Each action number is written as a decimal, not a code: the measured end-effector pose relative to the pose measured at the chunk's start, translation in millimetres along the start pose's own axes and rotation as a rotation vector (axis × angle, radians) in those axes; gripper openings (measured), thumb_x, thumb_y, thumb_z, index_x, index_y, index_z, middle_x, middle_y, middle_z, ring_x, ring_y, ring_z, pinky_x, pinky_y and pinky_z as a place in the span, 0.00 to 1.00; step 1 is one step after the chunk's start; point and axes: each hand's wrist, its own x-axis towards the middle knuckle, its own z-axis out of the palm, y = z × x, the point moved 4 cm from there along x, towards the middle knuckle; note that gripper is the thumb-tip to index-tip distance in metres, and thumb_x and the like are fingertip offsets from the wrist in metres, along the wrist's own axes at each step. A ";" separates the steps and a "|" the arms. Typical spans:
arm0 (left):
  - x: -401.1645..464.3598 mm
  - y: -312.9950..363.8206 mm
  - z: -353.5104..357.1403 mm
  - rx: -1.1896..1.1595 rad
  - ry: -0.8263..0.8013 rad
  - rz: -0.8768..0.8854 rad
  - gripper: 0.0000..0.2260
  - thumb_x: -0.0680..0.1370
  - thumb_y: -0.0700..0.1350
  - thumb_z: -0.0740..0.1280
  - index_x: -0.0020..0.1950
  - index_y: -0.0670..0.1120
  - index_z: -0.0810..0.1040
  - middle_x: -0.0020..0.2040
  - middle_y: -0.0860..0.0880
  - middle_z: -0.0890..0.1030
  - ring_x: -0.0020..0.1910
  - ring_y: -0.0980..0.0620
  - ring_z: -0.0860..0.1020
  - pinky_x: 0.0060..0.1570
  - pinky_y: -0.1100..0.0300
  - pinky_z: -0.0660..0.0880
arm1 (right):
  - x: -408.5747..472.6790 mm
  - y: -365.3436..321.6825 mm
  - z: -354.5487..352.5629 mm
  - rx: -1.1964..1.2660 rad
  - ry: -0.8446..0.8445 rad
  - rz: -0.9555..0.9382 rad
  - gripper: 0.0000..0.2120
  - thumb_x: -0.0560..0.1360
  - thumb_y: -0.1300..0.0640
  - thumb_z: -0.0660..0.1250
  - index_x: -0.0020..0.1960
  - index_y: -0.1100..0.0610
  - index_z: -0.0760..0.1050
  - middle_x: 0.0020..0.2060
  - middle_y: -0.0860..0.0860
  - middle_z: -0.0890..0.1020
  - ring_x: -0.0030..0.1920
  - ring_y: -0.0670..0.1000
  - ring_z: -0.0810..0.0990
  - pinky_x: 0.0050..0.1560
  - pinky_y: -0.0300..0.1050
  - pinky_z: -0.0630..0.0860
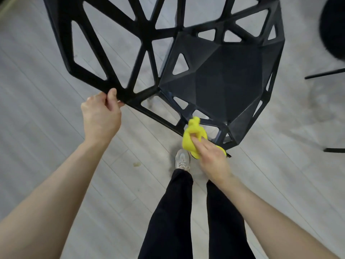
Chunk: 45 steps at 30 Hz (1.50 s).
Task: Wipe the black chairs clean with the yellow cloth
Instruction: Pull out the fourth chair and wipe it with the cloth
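Chair (224, 75) work is filling my feed: I am looking down on a black chair with triangular cut-outs, standing on a pale plank floor (37, 128). My left hand (101, 113) is gripping the near corner of the chair's backrest frame, thumb over the top of the bar and fingers curled behind it, so that grip is clamped on the chair. My right hand (211, 156) is holding the bunched yellow cloth (194, 135), fingers curled round it, and is pressing it against the near edge of the seat, by a small triangular opening. Part of the cloth is poking up above the fingers onto the seat rim. Below, I am seeing black trousers (179, 212) and one pale shoe (182, 159) just beside the cloth. At the right edge, another dark chair (334, 30) is showing only partly, blurred.
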 end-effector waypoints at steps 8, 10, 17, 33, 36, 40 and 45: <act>-57.4 -3.3 75.6 -0.301 -0.295 -0.302 0.19 0.91 0.56 0.53 0.67 0.46 0.77 0.52 0.51 0.88 0.53 0.53 0.87 0.63 0.43 0.83 | 44.2 63.7 -120.9 0.269 0.245 0.463 0.16 0.83 0.53 0.64 0.70 0.48 0.75 0.56 0.52 0.83 0.56 0.56 0.80 0.55 0.49 0.74; -72.3 3.9 102.7 -0.364 -0.343 -0.342 0.18 0.91 0.53 0.53 0.62 0.44 0.77 0.51 0.48 0.88 0.51 0.52 0.88 0.58 0.44 0.85 | 101.9 57.7 -120.9 0.265 0.254 0.370 0.20 0.82 0.57 0.64 0.73 0.46 0.73 0.61 0.54 0.81 0.60 0.57 0.79 0.61 0.51 0.74; -72.2 3.6 130.5 -0.436 -0.308 -0.514 0.18 0.92 0.49 0.50 0.68 0.42 0.76 0.51 0.42 0.88 0.45 0.46 0.89 0.52 0.43 0.86 | 106.3 -15.4 -32.2 0.367 -0.185 0.114 0.28 0.73 0.67 0.65 0.66 0.43 0.84 0.60 0.53 0.86 0.59 0.58 0.82 0.58 0.48 0.74; -81.3 20.3 130.9 -0.513 -0.276 -0.722 0.18 0.91 0.53 0.48 0.67 0.43 0.72 0.54 0.38 0.85 0.38 0.41 0.88 0.44 0.43 0.87 | 65.6 31.1 -23.1 0.448 -0.404 -0.088 0.33 0.70 0.72 0.60 0.66 0.46 0.84 0.67 0.46 0.82 0.67 0.51 0.79 0.67 0.53 0.77; -83.9 28.1 127.9 -0.515 -0.281 -0.754 0.18 0.91 0.53 0.48 0.69 0.44 0.72 0.55 0.39 0.85 0.42 0.38 0.89 0.43 0.45 0.88 | 23.7 64.8 -62.5 0.428 -0.517 -0.145 0.29 0.73 0.68 0.58 0.62 0.46 0.86 0.65 0.40 0.81 0.65 0.44 0.78 0.67 0.48 0.75; -83.0 28.3 129.7 -0.545 -0.272 -0.781 0.19 0.91 0.54 0.48 0.69 0.44 0.72 0.54 0.39 0.85 0.45 0.34 0.89 0.47 0.41 0.87 | 82.7 38.6 -60.6 0.471 -0.251 0.019 0.31 0.74 0.70 0.57 0.69 0.48 0.83 0.64 0.47 0.82 0.63 0.47 0.78 0.65 0.43 0.75; -83.7 24.7 133.5 -0.557 -0.278 -0.769 0.19 0.91 0.53 0.48 0.69 0.45 0.72 0.53 0.40 0.85 0.46 0.34 0.89 0.51 0.39 0.87 | -15.8 41.8 -30.4 0.350 -0.317 -0.144 0.31 0.69 0.73 0.63 0.62 0.46 0.86 0.72 0.46 0.78 0.71 0.53 0.76 0.68 0.45 0.75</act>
